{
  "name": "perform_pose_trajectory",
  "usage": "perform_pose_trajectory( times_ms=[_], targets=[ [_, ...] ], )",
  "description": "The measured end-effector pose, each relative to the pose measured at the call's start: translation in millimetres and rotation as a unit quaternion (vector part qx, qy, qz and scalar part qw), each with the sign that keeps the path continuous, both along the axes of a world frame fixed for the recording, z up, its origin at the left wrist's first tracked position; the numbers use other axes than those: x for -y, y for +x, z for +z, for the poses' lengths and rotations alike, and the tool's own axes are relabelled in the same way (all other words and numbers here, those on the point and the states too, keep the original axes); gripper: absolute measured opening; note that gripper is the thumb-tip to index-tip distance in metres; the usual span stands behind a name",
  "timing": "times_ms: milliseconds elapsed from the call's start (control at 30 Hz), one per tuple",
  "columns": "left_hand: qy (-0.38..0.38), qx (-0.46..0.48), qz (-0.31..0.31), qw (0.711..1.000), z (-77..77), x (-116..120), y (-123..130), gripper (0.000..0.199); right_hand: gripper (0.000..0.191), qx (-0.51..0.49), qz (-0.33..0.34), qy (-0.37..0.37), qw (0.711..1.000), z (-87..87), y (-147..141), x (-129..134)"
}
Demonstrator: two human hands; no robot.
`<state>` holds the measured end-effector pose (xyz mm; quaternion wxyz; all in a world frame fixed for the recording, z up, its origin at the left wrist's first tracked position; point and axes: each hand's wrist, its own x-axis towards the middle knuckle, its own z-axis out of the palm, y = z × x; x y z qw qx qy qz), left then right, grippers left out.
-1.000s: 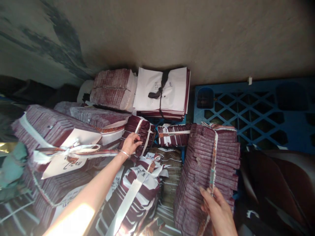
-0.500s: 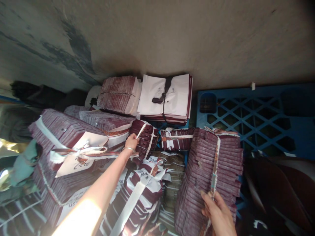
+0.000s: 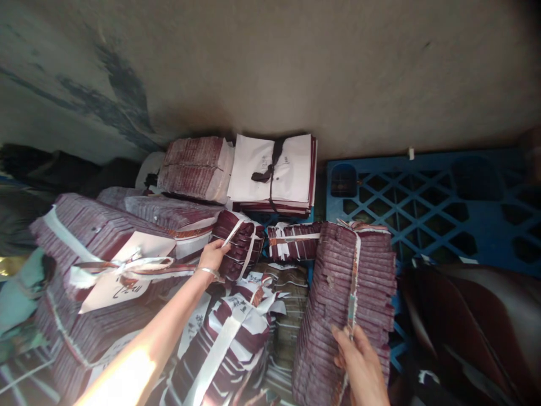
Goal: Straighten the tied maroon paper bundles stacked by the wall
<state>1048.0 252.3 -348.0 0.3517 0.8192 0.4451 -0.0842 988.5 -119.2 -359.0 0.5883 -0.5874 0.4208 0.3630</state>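
My left hand [image 3: 213, 256], with a bracelet at the wrist, is closed on the white strap of a small maroon bundle [image 3: 239, 242] in the middle. At the lower right, my right hand [image 3: 355, 352] pinches the cloth strip tied lengthwise around a tall maroon bundle [image 3: 325, 304]. Between them stand a striped bundle [image 3: 224, 344] with a wide white band and an olive bundle [image 3: 287, 316]. A short maroon bundle [image 3: 296, 241] touches the tall one's upper left side.
Large tied maroon stacks [image 3: 101, 237] with paper labels fill the left. Behind, a white-topped stack [image 3: 273, 169] with a black tie leans near the wall [image 3: 296, 67]. A blue pallet [image 3: 422, 217] and a dark maroon heap [image 3: 469, 321] lie to the right.
The view has shifted slightly, so most things appear a little further left. Both hands keep their places on the same two bundles.
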Motion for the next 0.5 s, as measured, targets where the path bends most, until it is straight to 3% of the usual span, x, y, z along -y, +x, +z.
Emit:
perform_pose_trajectory(
  times_ms=[133, 333, 500],
  targets=[
    [0.003, -0.007, -0.030, 1.000, 16.8, 5.7, -2.2, 0.029, 0.062, 0.012, -0.003, -0.011, 1.000, 3.9, 0.1, -4.1],
    [0.032, -0.025, -0.112, 0.993, 63.2, 19.0, -3.3, 0.021, 0.051, 0.026, 0.005, -0.038, 0.999, -0.2, -2.3, -8.5],
    [0.043, -0.043, -0.165, 0.984, 84.2, 38.8, 1.2, 0.012, 0.058, 0.022, -0.003, -0.045, 0.999, -3.1, -3.2, -8.5]
  ],
)
